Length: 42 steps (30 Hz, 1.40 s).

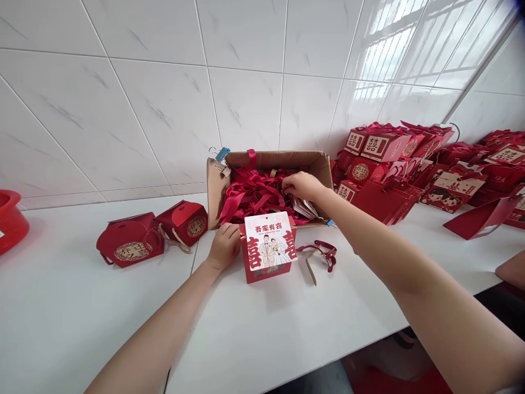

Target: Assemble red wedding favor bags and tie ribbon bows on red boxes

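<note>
On the white table stands a red gift box [256, 275], with a white card [271, 241] printed with a bridal couple across its front. My left hand [223, 247] is closed at the box's left edge, its fingertips partly hidden behind it. Behind the gift box is an open cardboard carton [216, 200] full of dark red ribbons [250, 194]. My right hand [302, 186] reaches into the carton with its fingers pinched among the ribbons; what they hold is too small to make out. Below my right hand, a stack of cards [305, 209] leans inside the carton.
A loose red ribbon [328, 253] with a gold strip lies right of the gift box. Two red corded boxes [133, 241] sit left; a red plastic basket [12, 219] is at the far left. Piled red boxes [381, 150] line the wall at right. A blue binder clip [222, 154] grips the carton.
</note>
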{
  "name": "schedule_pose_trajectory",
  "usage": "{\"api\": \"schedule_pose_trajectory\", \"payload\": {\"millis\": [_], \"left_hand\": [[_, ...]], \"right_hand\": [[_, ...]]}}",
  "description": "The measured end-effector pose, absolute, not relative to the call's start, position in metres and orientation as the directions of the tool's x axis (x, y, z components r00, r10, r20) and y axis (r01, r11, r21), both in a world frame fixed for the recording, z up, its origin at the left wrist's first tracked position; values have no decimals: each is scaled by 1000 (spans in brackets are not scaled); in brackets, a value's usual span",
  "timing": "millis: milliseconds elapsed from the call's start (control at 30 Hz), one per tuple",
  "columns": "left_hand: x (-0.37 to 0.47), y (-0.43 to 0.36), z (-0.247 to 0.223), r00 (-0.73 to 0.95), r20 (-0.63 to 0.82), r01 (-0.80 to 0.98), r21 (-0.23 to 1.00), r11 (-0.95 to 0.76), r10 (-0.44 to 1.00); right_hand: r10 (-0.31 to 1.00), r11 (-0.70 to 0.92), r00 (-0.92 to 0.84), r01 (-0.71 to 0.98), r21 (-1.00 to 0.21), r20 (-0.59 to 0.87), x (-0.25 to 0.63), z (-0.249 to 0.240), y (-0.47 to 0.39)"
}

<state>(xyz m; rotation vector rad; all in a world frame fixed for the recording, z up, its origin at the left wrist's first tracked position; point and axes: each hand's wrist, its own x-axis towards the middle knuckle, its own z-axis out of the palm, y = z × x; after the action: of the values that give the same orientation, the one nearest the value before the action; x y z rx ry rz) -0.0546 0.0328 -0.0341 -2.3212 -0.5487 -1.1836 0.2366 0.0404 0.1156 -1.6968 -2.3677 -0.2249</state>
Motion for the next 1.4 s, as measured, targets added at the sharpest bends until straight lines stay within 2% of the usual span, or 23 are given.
{"api": "schedule_pose_trajectory", "payload": {"millis": [200,500,567,633,700,767,867,967,1067,1133,1300,1400], "left_hand": [[-55,33,-33,550,824,546,-232,-805,136],[-53,29,-26,553,820,542,-219,-812,149],[-53,30,-26,556,816,546,-215,-810,158],[-54,31,-27,559,814,548,-219,-808,158],[-54,32,-29,559,816,545,-227,-807,148],[-54,33,-30,558,819,540,-235,-808,135],[-53,34,-30,559,820,537,-242,-808,125],[-54,33,-28,560,819,534,-243,-810,124],[-54,32,-28,566,815,531,-241,-812,128],[-54,32,-27,566,814,531,-238,-813,132],[-52,30,-26,548,824,525,-205,-826,144],[-51,28,-26,542,826,516,-184,-837,152]], "right_hand": [[801,364,-122,877,-314,586,269,131,19],[632,361,208,774,-521,747,285,149,-39],[619,404,284,684,-607,732,289,147,-68],[677,410,333,570,-712,657,296,137,-100],[803,344,317,444,-827,504,301,118,-127],[936,197,190,412,-889,296,302,91,-144],[996,40,43,529,-848,74,290,45,-146],[990,-59,131,710,-702,49,272,12,-136],[973,-84,177,867,-491,146,262,5,-129],[957,-54,170,902,-427,236,262,13,-128],[821,194,170,816,-545,546,252,63,-107],[820,199,170,811,-550,547,232,94,-71]]}}
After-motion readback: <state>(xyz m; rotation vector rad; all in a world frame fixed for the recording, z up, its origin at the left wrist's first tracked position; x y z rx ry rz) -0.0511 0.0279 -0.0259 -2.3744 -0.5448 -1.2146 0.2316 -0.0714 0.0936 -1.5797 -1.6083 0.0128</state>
